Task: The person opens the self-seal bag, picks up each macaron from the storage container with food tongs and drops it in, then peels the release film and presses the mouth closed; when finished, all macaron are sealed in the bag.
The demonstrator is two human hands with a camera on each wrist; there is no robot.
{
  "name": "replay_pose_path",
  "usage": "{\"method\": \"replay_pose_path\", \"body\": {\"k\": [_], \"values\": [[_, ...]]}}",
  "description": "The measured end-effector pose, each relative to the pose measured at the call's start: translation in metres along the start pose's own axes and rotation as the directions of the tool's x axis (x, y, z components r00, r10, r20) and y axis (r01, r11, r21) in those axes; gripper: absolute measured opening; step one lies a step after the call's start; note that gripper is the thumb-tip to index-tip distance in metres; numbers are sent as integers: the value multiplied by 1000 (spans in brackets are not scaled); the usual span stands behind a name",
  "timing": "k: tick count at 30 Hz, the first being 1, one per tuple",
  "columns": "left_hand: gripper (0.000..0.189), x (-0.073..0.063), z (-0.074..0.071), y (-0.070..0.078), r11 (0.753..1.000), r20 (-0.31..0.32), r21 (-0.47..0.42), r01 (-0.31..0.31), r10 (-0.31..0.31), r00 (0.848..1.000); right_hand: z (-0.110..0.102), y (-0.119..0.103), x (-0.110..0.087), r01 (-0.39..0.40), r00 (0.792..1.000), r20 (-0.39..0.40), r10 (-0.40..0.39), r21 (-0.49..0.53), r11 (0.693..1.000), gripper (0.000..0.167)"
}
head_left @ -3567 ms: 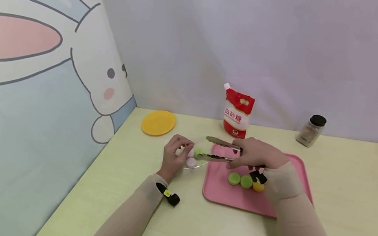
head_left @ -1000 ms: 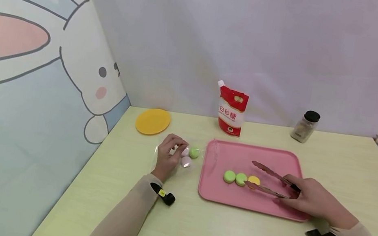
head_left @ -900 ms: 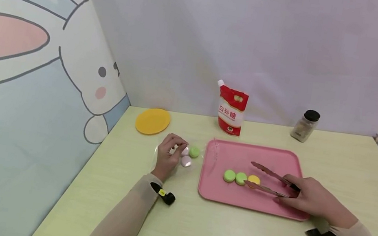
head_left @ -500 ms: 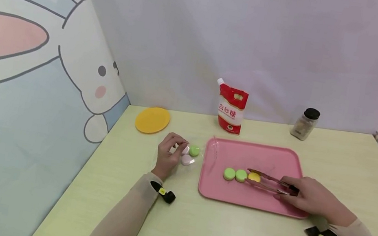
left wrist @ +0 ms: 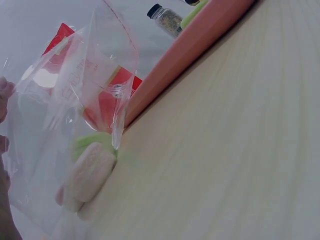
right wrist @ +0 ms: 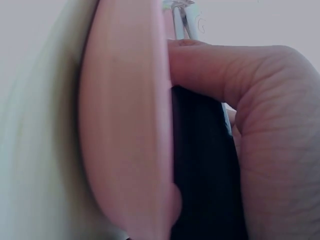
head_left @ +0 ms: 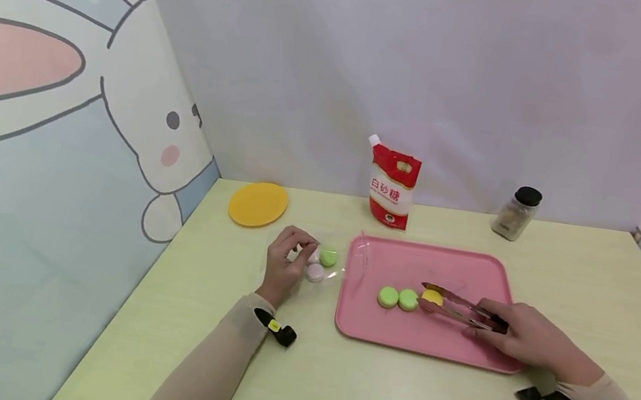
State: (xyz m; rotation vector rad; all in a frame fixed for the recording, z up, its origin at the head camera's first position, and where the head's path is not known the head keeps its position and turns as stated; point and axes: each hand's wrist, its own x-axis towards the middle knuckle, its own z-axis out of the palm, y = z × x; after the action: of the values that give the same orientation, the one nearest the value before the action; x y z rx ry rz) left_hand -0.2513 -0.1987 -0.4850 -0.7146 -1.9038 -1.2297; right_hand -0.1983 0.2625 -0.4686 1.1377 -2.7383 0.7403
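Note:
My left hand [head_left: 285, 264] pinches the edge of a clear plastic bag [left wrist: 45, 125] on the table, left of the pink tray [head_left: 430, 340]. Inside the bag lie a green macaron [head_left: 328, 257] and pale lilac macarons [head_left: 315, 273]. My right hand [head_left: 531, 340] grips metal tongs [head_left: 455, 315] by their black handles [right wrist: 205, 165], low at the tray's right side. The tong tips stand on either side of a yellow macaron [head_left: 432, 296]. Left of it on the tray, two green macarons [head_left: 388, 297] sit in a row with it.
A yellow plate [head_left: 259, 204] lies at the back left of the table. A red and white sugar pouch [head_left: 392, 190] stands behind the tray. Farther right is a jar with a black lid [head_left: 516, 215]. The bag's right end overlaps the tray's left rim.
Since the oldest frame, my right hand has moved the tongs from the bag to the tray's right side. Their arms have drawn together around the yellow macaron. My left hand keeps its pinch.

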Motion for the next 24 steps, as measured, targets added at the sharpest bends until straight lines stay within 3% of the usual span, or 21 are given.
{"method": "replay_pose_path", "body": {"k": [5,14,19,24], "values": [[7,-1,-2,-1,1000,9,-13,27,-27,1000,-2,-2,-1,-5,1000,-5,4,-8,1000,29],[5,3,4,-5,1000,-33,2,-19,19,999,-31,-12,5,2,999,37,-1,-10,1000,30],[4,1,3,-5,1000,-38,13,-4,4,999,-53,-30,30,-77,994,72,77,-5,997,24],[9,1,1,-2,1000,-56,26,9,-7,998,-65,-53,71,-155,976,156,154,-6,988,27]]}}
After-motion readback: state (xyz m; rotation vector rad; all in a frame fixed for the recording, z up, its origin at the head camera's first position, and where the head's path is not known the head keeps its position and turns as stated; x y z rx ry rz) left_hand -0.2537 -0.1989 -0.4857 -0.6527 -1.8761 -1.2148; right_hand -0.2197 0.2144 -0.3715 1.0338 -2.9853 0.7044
